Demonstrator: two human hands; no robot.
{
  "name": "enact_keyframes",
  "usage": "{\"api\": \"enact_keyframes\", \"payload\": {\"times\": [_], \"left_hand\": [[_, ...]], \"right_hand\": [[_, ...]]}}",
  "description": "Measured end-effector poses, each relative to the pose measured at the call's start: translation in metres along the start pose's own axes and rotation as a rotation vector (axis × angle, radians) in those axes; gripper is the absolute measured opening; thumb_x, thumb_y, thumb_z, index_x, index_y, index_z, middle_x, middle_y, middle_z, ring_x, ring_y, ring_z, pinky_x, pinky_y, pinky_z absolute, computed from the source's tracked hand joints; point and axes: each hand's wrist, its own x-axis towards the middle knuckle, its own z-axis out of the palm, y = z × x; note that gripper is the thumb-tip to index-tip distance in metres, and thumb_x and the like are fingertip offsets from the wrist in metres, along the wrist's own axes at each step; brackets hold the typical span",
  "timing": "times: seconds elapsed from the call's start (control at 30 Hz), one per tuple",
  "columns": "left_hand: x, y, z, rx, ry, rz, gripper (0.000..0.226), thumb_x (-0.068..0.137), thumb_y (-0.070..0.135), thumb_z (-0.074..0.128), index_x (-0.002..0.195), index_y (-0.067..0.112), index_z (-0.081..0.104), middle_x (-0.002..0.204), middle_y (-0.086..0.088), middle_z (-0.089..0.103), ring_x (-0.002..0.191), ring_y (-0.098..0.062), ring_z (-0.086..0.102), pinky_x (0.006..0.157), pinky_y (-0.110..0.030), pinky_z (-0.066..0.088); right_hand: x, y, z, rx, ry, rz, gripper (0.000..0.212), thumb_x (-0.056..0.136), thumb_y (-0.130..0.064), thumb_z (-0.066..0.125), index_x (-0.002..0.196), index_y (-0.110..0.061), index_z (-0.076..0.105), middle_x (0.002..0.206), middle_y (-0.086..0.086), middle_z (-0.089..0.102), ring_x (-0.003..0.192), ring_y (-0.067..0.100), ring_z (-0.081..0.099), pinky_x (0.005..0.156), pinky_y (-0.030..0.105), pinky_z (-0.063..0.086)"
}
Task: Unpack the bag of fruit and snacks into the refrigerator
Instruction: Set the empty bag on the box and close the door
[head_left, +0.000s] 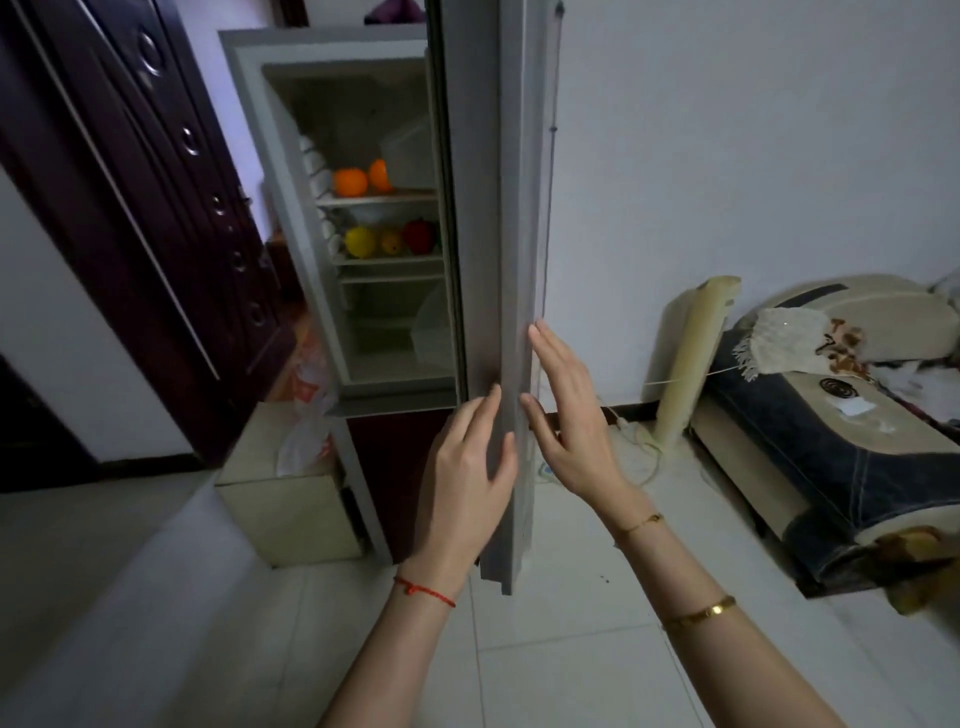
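Observation:
The refrigerator (291, 208) stands open, and its grey door (498, 208) points edge-on toward me. Two oranges (350, 182) lie on an upper shelf. A yellow fruit (359, 241), a smaller yellow one and a red fruit (418, 236) lie on the shelf below. My left hand (467, 478) lies flat with straight fingers on the door's inner side near its lower edge. My right hand (566, 415) lies flat with straight fingers on the door's outer side. A crumpled white and orange plastic bag (306, 415) sits on a low box left of the refrigerator.
A dark wooden door (145, 208) stands open at the left. The beige low box (291, 509) sits on the tiled floor by the refrigerator's base. A cream fan or heater (691, 358) and a sofa (831, 441) with cloths fill the right side.

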Motion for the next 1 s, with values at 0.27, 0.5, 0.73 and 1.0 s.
{"api": "enact_keyframes", "payload": {"times": [0.27, 0.5, 0.73, 1.0], "left_hand": [[0.013, -0.079, -0.071, 0.050, -0.110, -0.124, 0.067, 0.100, 0.026, 0.051, 0.157, 0.025, 0.016, 0.157, -0.002, 0.033, 0.139, -0.013, 0.038, 0.105, -0.018, 0.028], [0.037, -0.145, -0.104, 0.002, -0.139, -0.236, 0.072, 0.100, 0.024, 0.051, 0.158, 0.023, 0.008, 0.164, 0.000, 0.017, 0.147, -0.017, 0.026, 0.117, -0.030, 0.026], [0.076, -0.214, -0.123, -0.043, -0.106, -0.329, 0.074, 0.100, 0.019, 0.052, 0.158, 0.024, 0.007, 0.165, 0.003, 0.013, 0.147, -0.019, 0.027, 0.117, -0.046, 0.033], [0.140, -0.292, -0.136, -0.068, -0.077, -0.367, 0.072, 0.099, 0.019, 0.050, 0.158, 0.024, 0.010, 0.164, 0.006, 0.018, 0.149, -0.012, 0.021, 0.121, -0.044, 0.027]], "right_hand": [[0.044, -0.043, 0.090, 0.026, -0.081, 0.005, 0.064, 0.102, -0.025, 0.047, 0.156, -0.020, 0.013, 0.164, -0.008, 0.009, 0.151, 0.010, 0.008, 0.123, 0.041, 0.020], [0.088, -0.061, 0.149, 0.063, -0.148, 0.008, 0.062, 0.103, -0.026, 0.044, 0.156, -0.021, 0.011, 0.164, -0.010, 0.006, 0.151, 0.005, -0.001, 0.123, 0.028, 0.010], [0.136, -0.063, 0.208, -0.036, -0.202, -0.052, 0.062, 0.104, -0.027, 0.043, 0.156, -0.023, 0.010, 0.164, -0.011, 0.004, 0.151, 0.008, -0.007, 0.122, 0.028, 0.007], [0.197, -0.043, 0.277, -0.116, -0.242, -0.126, 0.063, 0.104, -0.026, 0.040, 0.156, -0.022, 0.006, 0.164, -0.008, 0.000, 0.151, 0.012, -0.007, 0.124, 0.041, 0.009]]}}
